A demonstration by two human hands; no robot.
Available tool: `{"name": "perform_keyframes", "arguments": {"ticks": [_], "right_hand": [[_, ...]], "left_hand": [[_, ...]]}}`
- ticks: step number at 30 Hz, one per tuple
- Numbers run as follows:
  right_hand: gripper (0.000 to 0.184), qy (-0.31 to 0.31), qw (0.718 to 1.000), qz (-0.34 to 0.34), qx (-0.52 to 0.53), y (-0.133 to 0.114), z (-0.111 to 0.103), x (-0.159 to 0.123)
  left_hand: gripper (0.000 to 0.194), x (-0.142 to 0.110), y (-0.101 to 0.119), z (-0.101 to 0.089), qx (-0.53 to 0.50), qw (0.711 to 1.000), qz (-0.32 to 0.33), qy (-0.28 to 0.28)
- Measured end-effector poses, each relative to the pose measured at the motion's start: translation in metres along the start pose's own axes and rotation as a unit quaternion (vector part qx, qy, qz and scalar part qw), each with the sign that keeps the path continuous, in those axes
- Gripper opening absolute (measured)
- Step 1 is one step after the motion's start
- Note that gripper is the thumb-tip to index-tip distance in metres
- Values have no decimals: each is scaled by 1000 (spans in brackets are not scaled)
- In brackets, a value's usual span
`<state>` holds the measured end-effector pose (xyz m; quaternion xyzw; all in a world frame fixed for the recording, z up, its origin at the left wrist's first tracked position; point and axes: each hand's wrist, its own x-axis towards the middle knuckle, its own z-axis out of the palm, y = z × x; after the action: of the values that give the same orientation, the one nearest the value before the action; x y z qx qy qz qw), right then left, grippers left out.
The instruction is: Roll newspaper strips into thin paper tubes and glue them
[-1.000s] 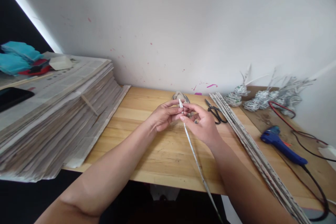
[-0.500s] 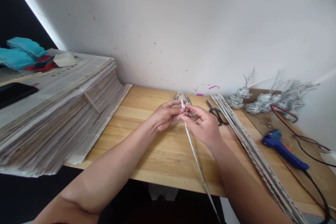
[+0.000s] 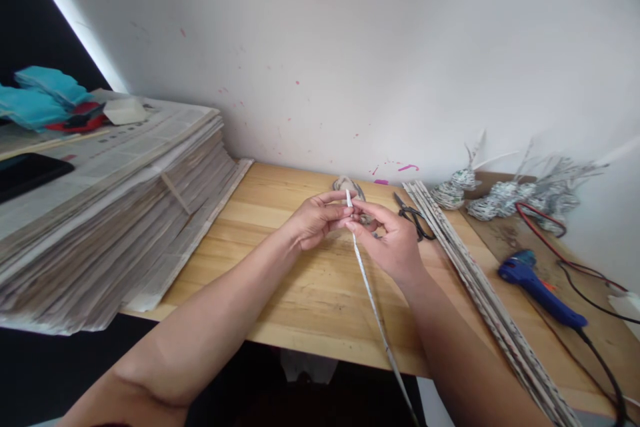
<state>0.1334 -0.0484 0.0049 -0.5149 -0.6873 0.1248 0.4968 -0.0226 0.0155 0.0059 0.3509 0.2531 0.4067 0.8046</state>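
Note:
Over the middle of the wooden table (image 3: pixel 300 320), my left hand (image 3: pixel 323 219) and my right hand (image 3: pixel 393 233) meet fingertip to fingertip. Both are closed in a pinch on a thin rolled-paper stick (image 3: pixel 373 303). Its pale tip pokes up between the fingers, while its long end slopes down past the table's front edge, between my forearms. Just behind my fingers lies a greyish coiled bundle (image 3: pixel 345 183), mostly hidden. Black-handled scissors (image 3: pixel 417 220) rest right of my right hand.
A tall newspaper stack (image 3: pixel 150 213) fills the left, with a phone (image 3: pixel 33 173) on top. To the right lie long paper sticks (image 3: pixel 465 267), a blue glue gun (image 3: pixel 543 287) with its cord, and several woven paper pieces (image 3: pixel 505 197) on cardboard. A white wall (image 3: pixel 320 47) stands behind.
My hands keep nearly the same pose on the paper stick. The view has shifted very slightly; nothing was let go or picked up.

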Motion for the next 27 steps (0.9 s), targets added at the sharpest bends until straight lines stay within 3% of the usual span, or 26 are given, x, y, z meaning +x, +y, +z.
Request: {"name": "perform_keyframes", "arguments": {"ticks": [18, 27], "right_hand": [[35, 11, 999, -31, 28, 3, 2, -1], [35, -15, 994, 9, 107, 3, 4, -2]], "left_hand": [[43, 2, -4, -2, 14, 1000, 22, -5], [41, 2, -6, -1, 32, 998, 45, -6]]}}
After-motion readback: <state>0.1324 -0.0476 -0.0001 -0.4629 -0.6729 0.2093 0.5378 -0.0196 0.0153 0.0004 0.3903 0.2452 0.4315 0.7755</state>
